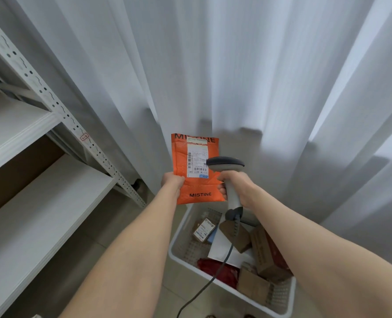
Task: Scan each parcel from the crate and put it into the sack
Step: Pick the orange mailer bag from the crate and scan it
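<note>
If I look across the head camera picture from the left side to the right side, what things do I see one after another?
shelves → left hand pinching the parcel's edge → orange parcel → scanner, gripped by the right hand. The crate and curtain overlap these, so they are left out.

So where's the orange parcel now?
The orange parcel is mid-frame in the head view: the left hand holds it up, just left of the scanner in the right hand, above the white crate.
</note>
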Demonstrator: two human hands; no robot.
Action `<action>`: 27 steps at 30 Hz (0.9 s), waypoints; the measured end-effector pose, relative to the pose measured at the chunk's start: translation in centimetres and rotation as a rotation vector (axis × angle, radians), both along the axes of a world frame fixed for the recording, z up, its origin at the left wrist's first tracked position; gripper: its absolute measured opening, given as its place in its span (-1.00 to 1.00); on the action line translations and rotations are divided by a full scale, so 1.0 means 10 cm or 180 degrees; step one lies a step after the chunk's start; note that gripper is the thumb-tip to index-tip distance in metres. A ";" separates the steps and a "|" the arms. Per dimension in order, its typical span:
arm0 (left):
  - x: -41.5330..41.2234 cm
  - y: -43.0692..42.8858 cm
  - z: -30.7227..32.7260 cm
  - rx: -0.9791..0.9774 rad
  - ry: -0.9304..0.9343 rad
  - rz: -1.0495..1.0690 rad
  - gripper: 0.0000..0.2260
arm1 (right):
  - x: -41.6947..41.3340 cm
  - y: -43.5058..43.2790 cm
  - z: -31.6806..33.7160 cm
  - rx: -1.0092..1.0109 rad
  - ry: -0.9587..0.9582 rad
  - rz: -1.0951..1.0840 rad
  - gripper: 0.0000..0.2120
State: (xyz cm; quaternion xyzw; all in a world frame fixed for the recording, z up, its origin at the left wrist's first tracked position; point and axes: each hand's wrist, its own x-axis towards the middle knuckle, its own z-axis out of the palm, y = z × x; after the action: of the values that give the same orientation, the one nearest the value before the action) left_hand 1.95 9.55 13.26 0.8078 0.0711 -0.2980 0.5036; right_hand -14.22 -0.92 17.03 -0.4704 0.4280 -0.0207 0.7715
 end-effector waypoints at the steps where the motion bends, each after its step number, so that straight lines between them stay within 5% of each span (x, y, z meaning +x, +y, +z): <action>1: 0.01 0.00 0.00 -0.0002 -0.0014 0.0021 -0.82 | 0.00 0.00 0.02 0.0000 0.0011 0.0042 -0.97; 27: 0.12 0.23 0.11 -0.0117 0.0046 0.0065 -0.80 | -0.02 0.24 0.38 -0.0357 0.0174 0.0330 -0.99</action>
State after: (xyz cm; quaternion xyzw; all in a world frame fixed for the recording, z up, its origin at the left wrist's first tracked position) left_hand 3.12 11.88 14.34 0.7955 0.0775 -0.2999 0.5208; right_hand -14.47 1.48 20.80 -0.5347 0.4222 0.0082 0.7320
